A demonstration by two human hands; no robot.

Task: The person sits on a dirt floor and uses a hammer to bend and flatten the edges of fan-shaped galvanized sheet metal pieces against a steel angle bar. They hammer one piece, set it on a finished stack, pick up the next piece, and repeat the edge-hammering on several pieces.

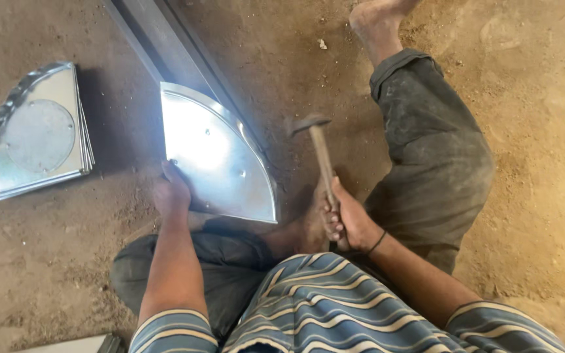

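Quarter-round sheet lying on rail; stack of sheets sitting left, hammer hovering right.

Glare washes out the upper left part of the quarter-round metal sheet. The right hand covers the lower end of the hammer handle. The steel beam and bare foot run past the top edge.

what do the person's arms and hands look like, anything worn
Both hands, left hand and right hand, are bare, with no gloves. The forearms are uncovered; short sleeves striped in blue, grey and cream end above the elbows. A thin dark band circles the right wrist. No rings can be made out.
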